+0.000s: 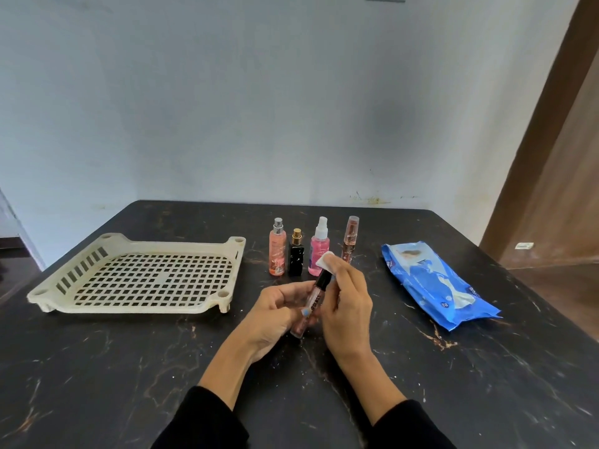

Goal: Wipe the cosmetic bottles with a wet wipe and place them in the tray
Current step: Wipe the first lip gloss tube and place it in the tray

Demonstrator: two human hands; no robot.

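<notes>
My left hand grips a slim lip gloss tube with a black cap, tilted up and to the right above the table. My right hand pinches a folded white wet wipe against the tube's cap. Behind the hands stands a row of bottles: a peach spray bottle, a small black bottle with a gold cap, a pink spray bottle and a slim clear tube. The cream perforated tray lies at the left with nothing in it.
A blue wet wipe pack lies on the right side of the dark marble table. A pale wall stands right behind the table's far edge. A brown door frame is at the far right.
</notes>
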